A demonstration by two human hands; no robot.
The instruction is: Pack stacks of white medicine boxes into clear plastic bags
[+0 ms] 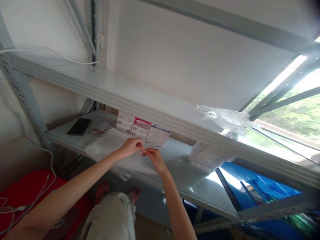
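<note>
My left hand (131, 147) and my right hand (153, 156) meet over the lower shelf, both closed in a fingertip pinch. Between them is what looks like the thin edge of a clear plastic bag (136, 163); the exact spot they grip is too small to see well. More clear plastic bags (102, 144) lie flat to the left, partly under my left forearm, and some plastic droops over the shelf's front edge. Just behind my hands, a white printed box (124, 120), a white and pink box (140, 128) and a white and blue one (157, 135) stand in a row.
A dark phone (79, 126) lies on the lower shelf (175, 160) at left. Plastic-wrapped packages (208, 156) lie to the right. The upper shelf's beam (140, 103) runs above my hands, with a crumpled clear bag (222, 116) on that shelf. A red stool (37, 190) with white cables is at lower left.
</note>
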